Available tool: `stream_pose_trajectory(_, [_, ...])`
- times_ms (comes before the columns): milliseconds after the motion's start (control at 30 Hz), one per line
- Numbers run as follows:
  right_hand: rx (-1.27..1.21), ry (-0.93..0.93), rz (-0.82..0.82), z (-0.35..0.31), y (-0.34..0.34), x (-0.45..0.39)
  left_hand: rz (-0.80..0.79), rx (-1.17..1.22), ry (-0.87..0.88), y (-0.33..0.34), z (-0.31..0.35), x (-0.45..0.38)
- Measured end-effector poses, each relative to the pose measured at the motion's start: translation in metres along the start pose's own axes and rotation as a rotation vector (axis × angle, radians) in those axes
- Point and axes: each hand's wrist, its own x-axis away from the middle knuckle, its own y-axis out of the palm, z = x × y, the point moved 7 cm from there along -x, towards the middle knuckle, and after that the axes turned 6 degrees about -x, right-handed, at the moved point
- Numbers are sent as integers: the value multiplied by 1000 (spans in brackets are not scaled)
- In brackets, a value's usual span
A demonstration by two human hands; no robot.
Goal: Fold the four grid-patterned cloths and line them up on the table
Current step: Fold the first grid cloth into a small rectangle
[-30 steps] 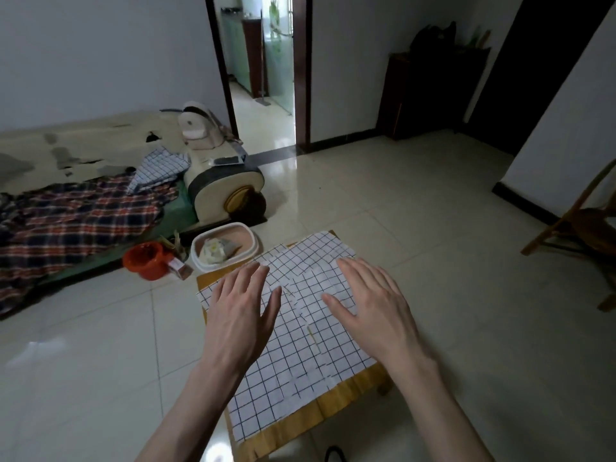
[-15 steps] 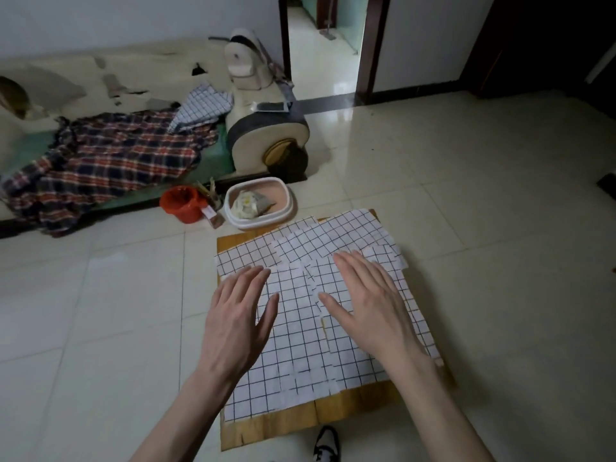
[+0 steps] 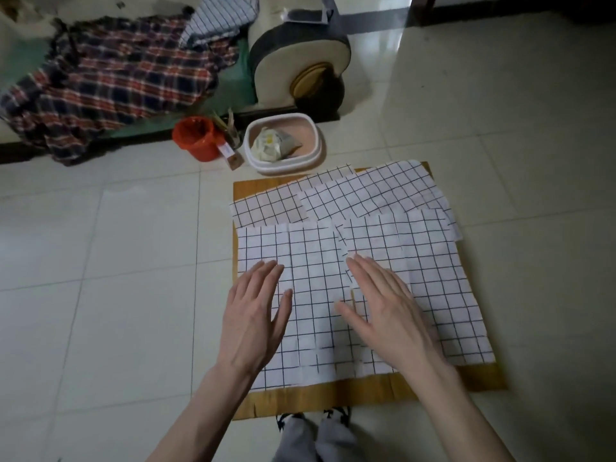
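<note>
Left hand [image 3: 253, 315] and right hand [image 3: 386, 311], fingers straight and released, rest flat on the two near grid cloths [image 3: 313, 261] spread (unfolded) on the low wooden table [image 3: 480, 378]; two more overlap at 12 o'clock, white tub [image 3: 283, 161] beyond.

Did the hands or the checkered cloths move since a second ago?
Mostly the view tipped downward. The left hand and right hand stayed flat and open on the near grid cloths, sliding a little toward the person. Nothing was gripped or released. All the cloths stay spread on the table.
</note>
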Motion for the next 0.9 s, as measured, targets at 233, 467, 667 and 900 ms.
stream_pose_trajectory(233, [61,3,-5,37,106,-17,-49,23,-65,98,-57,20])
stream_pose_trajectory(467, [125,-53,-5,78,197,-39,-104,68,-102,197,-106,48])
stream_pose_trajectory(667, [156,-112,-32,107,254,-60,-73,89,-73,253,-126,44])
stream_pose_trajectory(900, [237,-142,-78,128,289,-77,-87,72,-55,289,-143,38])
